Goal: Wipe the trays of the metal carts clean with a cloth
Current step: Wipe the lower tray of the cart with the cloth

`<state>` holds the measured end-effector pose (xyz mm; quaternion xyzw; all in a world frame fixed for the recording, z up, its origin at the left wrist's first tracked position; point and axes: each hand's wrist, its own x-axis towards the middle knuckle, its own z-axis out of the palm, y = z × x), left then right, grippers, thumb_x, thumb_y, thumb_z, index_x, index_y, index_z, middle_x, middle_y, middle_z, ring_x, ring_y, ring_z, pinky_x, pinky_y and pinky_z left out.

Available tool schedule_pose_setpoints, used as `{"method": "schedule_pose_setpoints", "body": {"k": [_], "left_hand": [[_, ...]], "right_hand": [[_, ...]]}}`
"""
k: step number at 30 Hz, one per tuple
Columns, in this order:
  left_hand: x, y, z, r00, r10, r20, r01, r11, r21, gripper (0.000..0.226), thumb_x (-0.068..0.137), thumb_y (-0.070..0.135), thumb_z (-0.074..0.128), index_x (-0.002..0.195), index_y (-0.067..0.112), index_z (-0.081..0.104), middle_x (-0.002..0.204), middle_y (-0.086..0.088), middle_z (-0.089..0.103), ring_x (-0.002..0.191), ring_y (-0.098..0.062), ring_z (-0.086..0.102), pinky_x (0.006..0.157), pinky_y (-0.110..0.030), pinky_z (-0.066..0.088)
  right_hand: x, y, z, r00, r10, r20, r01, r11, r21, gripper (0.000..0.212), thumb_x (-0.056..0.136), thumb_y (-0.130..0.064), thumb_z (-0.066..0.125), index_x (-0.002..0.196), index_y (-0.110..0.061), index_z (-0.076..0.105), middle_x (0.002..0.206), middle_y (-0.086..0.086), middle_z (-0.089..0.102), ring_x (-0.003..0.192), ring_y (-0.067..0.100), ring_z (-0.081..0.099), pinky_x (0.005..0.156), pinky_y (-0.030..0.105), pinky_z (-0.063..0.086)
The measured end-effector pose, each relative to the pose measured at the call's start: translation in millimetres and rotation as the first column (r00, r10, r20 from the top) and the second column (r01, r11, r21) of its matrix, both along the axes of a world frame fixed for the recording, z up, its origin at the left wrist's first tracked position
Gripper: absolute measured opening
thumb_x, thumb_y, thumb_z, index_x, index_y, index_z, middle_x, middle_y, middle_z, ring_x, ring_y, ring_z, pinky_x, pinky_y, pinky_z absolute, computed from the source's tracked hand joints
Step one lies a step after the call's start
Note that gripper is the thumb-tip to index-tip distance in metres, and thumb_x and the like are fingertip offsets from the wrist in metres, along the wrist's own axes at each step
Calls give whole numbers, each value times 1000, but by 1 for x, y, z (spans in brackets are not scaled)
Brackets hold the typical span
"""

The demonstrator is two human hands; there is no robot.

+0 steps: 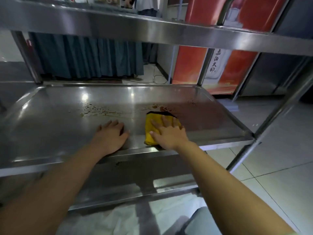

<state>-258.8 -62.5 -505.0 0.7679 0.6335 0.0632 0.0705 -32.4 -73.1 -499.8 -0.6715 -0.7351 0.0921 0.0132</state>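
Note:
The middle tray (55,126) of a steel cart fills the view. Brown liquid stains (100,111) and droplets lie across its far half, with a darker smear (194,114) toward the right. A folded yellow cloth (151,126) with a dark edge lies flat on the tray near the front rim. My right hand (169,133) presses down on the cloth with fingers spread. My left hand (111,134) rests palm down on the bare tray just left of the cloth, holding nothing.
An upper tray (152,26) overhangs closely above, and a lower tray (135,184) sits below. Cart posts (271,119) stand at the right corners. Behind are a blue curtain (88,58), a red poster (191,65), a floor cable and a person standing far back.

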Motion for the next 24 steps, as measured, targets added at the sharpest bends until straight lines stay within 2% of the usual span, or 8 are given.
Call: {"method": "schedule_pose_setpoints", "body": {"k": [3, 5, 7, 12, 16, 19, 24], "left_hand": [[33, -2, -6, 999, 49, 6, -49, 998, 29, 62, 95, 60, 27, 140, 21, 40, 155, -9, 28, 143, -29, 21, 115, -49, 15], [38, -2, -11, 995, 86, 41, -88, 994, 63, 64, 94, 60, 29, 144, 21, 37, 156, -10, 26, 144, -29, 18, 117, -49, 11], [35, 0, -14, 992, 97, 80, -103, 992, 72, 64, 94, 61, 27, 145, 24, 36, 157, -7, 25, 145, -27, 17, 118, -46, 10], [36, 2, -18, 993, 103, 65, -108, 990, 93, 67, 91, 64, 25, 145, 25, 37, 156, -7, 28, 144, -27, 20, 117, -46, 12], [36, 0, -20, 992, 112, 58, -120, 980, 158, 62, 94, 61, 26, 138, 23, 47, 150, -10, 38, 140, -30, 29, 114, -48, 18], [37, -2, -19, 990, 113, 81, -127, 975, 184, 61, 95, 58, 21, 130, 21, 53, 142, -10, 47, 135, -31, 36, 112, -49, 22], [40, -4, -17, 988, 115, 98, -133, 970, 202, 47, 98, 43, 31, 127, 16, 57, 137, -13, 51, 130, -33, 40, 109, -49, 27]], "right_hand": [[-7, -1, -4, 989, 144, -27, -144, 989, -15, 57, 89, -71, 20, 142, -61, 1, 161, -13, -9, 147, 33, -11, 112, 62, 4], [15, 3, -5, 984, 160, -75, -162, 987, -20, 57, 88, -71, 22, 140, -63, 1, 160, -17, -9, 148, 28, -11, 113, 60, 4], [53, 9, -4, 992, 102, -78, -103, 995, -15, 58, 89, -70, 23, 141, -62, 0, 160, -18, -8, 148, 26, -10, 113, 59, 5], [158, 19, -1, 970, -242, -40, 240, 970, -50, 61, 91, -69, 26, 145, -56, 1, 162, -12, -6, 148, 30, -6, 115, 58, 10], [152, 27, -5, 957, -289, 8, 289, 957, -40, 59, 91, -69, 22, 145, -56, 2, 162, -9, -10, 147, 35, -10, 114, 61, 5], [114, 35, -6, 981, -192, -2, 192, 981, -25, 58, 91, -70, 18, 145, -56, 1, 161, -7, -14, 146, 34, -15, 114, 62, -2], [24, 36, -11, 987, 160, -33, -161, 987, -7, 57, 90, -68, 21, 144, -57, 6, 161, -10, -12, 146, 31, -17, 112, 61, -5]]}}
